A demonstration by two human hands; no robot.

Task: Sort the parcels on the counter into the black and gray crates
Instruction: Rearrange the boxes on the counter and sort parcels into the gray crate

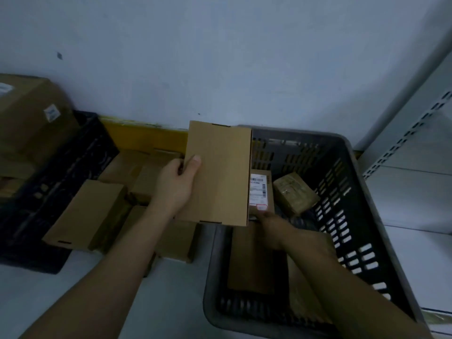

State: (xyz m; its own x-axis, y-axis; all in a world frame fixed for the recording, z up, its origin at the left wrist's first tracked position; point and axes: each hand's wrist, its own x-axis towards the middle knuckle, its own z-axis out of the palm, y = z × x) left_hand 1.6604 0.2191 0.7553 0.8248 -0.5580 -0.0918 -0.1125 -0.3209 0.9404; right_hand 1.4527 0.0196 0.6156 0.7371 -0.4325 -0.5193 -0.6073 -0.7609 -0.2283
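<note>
- Head view: the left hand (175,184) grips a flat cardboard parcel (220,172) by its left edge, thumb on top, holding it above the counter (29,289) beside the gray crate (381,216).
- The right hand (267,223) reaches into the gray crate at a labelled parcel (260,189); its fingers are hidden in the dim light, so I cannot tell whether they hold it.
- More parcels (90,211) lie between the crates, near the black crate (61,172).
- The held parcel looks light and stiff, probably easy one-handed; pinching across its long edges should stop it tilting.
</note>
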